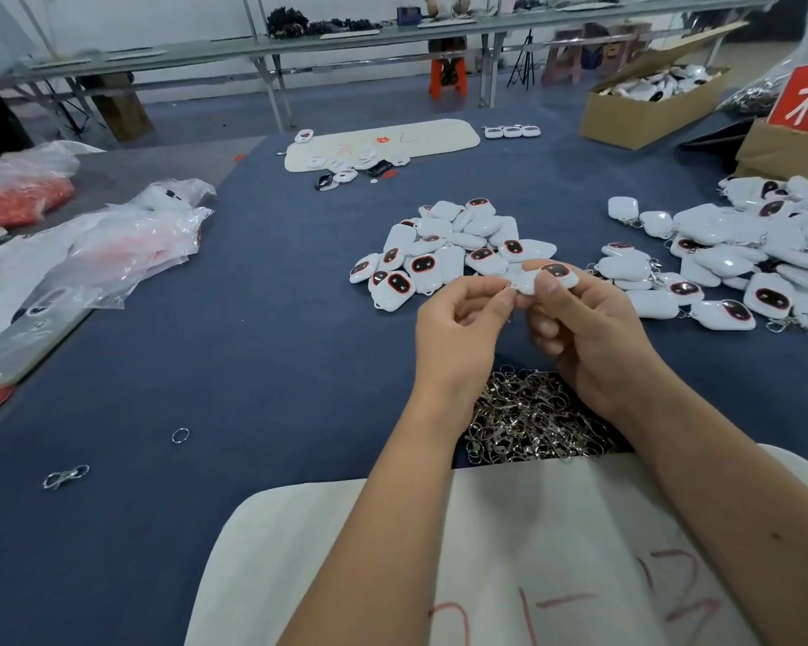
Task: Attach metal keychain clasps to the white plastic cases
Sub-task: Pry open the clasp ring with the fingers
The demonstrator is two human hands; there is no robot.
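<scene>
Held case (544,277) sat at frame centre, above the table (253,366), long axis running left to right, dark red-rimmed window facing up and toward the upper right. Its left end met the left hand.

Right hand (584,338) gripped the case, thumb curled over its top face, remaining fingers folded beneath. Left hand (458,333) had thumb and forefinger pinched together on a small metal clasp (509,285) right at the case's left edge; how far the clasp had engaged could not be told.

Pile of bare cases (439,249) lay just beyond the hands. A second heap of cases with rings (742,254) spread along the right edge of the frame. Heap of loose clasps (528,417) lay under the wrists, touching the far edge of a white board (346,552) at the bottom of the frame.

Open blue cloth lay left of the hands, with only a stray ring (180,435) and a stray clasp (66,476) at lower left. Plastic bags (127,244) crowded the left edge.
</scene>
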